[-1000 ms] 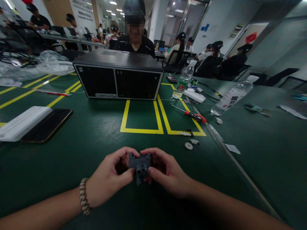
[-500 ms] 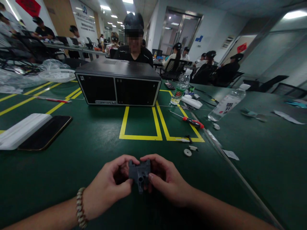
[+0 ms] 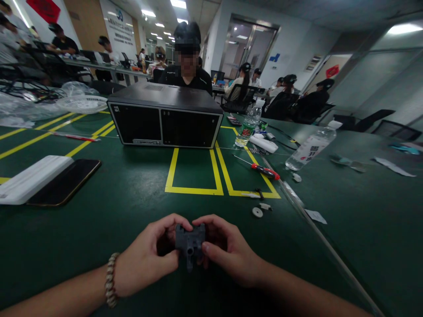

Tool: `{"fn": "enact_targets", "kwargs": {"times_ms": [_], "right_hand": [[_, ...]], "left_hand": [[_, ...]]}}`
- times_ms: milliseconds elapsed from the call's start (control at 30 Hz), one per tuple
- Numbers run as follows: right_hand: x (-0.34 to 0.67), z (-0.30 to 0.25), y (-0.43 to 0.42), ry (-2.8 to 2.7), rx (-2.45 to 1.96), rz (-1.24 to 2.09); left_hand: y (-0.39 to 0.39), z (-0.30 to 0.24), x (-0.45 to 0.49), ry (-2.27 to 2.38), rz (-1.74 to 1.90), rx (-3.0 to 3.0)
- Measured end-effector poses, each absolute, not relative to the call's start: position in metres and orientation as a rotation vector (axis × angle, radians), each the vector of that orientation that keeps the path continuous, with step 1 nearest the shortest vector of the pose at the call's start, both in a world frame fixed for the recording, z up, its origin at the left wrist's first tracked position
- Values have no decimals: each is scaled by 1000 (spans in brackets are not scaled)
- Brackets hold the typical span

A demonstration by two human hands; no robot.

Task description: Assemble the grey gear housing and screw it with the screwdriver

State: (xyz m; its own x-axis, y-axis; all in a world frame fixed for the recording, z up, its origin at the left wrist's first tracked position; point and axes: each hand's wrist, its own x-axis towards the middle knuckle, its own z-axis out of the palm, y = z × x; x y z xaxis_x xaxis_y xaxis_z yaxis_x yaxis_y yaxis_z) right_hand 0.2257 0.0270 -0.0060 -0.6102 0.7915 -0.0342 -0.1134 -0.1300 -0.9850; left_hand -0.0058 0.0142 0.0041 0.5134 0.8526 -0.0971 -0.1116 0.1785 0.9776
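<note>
A small grey plastic part (image 3: 189,244) with a round hole in its front is held between both my hands just above the green table (image 3: 132,185). My left hand (image 3: 145,257), with a bead bracelet at the wrist, grips its left side with thumb and curled fingers. My right hand (image 3: 228,251) grips its right side the same way. A little to the right on the table lie a small white disc (image 3: 257,212) and small white bits (image 3: 265,206).
A black computer case (image 3: 165,116) stands at mid table with a person seated behind it. A red-handled screwdriver (image 3: 261,169), two water bottles (image 3: 246,127) (image 3: 309,147), a phone (image 3: 64,181) and a white box (image 3: 31,178) lie around. Yellow tape lines mark the table. Other people sit behind.
The view has shifted slightly. Both hands keep hold of the grey part, which has hardly moved.
</note>
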Motion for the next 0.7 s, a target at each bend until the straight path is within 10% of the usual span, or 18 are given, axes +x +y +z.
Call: {"fn": "enact_targets", "kwargs": {"times_ms": [700], "right_hand": [[226, -5, 28, -1505, -799, 1807]], "left_hand": [[14, 5, -6, 736, 805, 1162]]}}
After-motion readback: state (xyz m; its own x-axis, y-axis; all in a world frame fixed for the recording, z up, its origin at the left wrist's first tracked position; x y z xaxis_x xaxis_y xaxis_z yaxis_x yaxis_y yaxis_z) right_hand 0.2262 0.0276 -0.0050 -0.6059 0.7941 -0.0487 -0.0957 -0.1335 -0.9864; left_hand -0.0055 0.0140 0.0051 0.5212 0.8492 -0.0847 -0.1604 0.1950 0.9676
